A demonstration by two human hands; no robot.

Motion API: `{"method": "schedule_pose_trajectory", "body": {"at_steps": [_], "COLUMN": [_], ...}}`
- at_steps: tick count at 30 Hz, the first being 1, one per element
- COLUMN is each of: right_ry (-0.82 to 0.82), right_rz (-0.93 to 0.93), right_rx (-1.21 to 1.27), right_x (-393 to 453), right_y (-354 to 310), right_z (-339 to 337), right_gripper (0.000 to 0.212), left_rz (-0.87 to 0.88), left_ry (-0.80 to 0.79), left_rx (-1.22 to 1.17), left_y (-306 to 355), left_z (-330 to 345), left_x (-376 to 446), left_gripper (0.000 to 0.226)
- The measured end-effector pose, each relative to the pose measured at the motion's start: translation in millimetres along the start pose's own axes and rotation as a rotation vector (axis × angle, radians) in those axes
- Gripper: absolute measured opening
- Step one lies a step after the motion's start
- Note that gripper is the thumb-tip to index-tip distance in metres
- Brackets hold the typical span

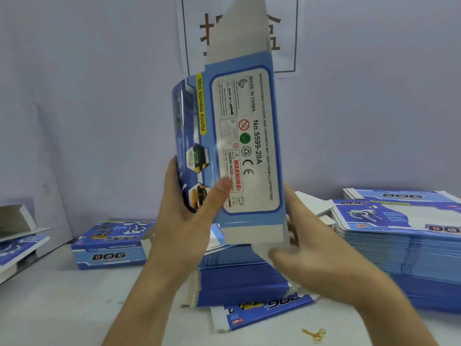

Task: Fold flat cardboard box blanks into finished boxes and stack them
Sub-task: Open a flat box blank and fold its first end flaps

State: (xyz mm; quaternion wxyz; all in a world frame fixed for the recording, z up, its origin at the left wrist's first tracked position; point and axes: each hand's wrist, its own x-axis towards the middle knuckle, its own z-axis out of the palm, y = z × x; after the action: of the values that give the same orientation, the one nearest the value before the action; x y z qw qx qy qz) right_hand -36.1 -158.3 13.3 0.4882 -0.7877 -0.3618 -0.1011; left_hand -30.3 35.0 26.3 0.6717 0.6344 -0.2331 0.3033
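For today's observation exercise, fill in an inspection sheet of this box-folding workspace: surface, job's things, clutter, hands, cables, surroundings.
Surface: pale table, partly covered by stock.
Job's things: held box upright, end flaps open; tall stack of flat blanks at right; smaller blank pile in the middle; folded box at left.
Clutter: yellow rubber bands near the front edge.
Hands: left hand grips the box's side; right hand at its lower flap.
Cables: nothing seen.
Surroundings: grey wall with a paper sign.
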Motion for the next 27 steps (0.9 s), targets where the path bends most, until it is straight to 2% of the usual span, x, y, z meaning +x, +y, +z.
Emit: {"method": "schedule_pose_trajectory", "body": {"at_steps": [2,4,6,9,12,14,18,21,22,24,27], "right_ry": [-0.089,0.006,0.134,0.308,0.379,0.329,0.198,0.179,0.203,0.265,0.310], "right_rz": [0.022,-0.013,-0.073,-0.094,-0.037,-0.014,-0.040,-0.038,-0.044,-0.057,-0.011], "right_rx": [0.161,0.310,0.422,0.508,0.471,0.420,0.302,0.277,0.258,0.265,0.329], "right_x": [-4.9,-5.2,-5.2,-8.5,-7.4,-4.0,0.7,5.5,7.8,10.8,7.8], "right_y": [-6.3,-12.6,-17.2,-21.2,-20.9,-23.1,-27.5,-28.2,-28.5,-25.2,-15.2], "right_z": [-10.8,-16.7,-16.9,-14.5,-11.3,-5.9,8.5,18.2,19.4,17.3,8.3], "right_gripper": [0.102,0.109,0.106,0.084,0.091,0.095,0.077,0.085,0.091,0.105,0.113], "left_rz": [0.045,0.071,0.068,0.011,-0.093,-0.154,-0.211,-0.166,-0.148,-0.129,-0.134], "left_ry": [-0.049,-0.127,-0.254,-0.436,-0.489,-0.464,-0.235,-0.123,-0.108,-0.091,-0.185], "left_rx": [0.022,0.056,0.071,-0.015,-0.058,-0.049,-0.098,-0.167,-0.175,-0.169,-0.186], "left_y": [3.5,7.9,12.5,17.5,19.0,18.7,11.8,10.3,10.7,11.9,16.0], "left_z": [-3.8,-3.5,2.8,13.4,11.6,7.2,6.5,9.9,10.0,10.0,17.0], "left_x": [0.0,-2.5,-8.2,-16.6,-19.0,-16.5,-9.6,-8.6,-9.1,-11.0,-16.8], "left_gripper": [0.064,0.072,0.080,0.071,0.054,0.050,0.080,0.087,0.082,0.058,0.022]}}
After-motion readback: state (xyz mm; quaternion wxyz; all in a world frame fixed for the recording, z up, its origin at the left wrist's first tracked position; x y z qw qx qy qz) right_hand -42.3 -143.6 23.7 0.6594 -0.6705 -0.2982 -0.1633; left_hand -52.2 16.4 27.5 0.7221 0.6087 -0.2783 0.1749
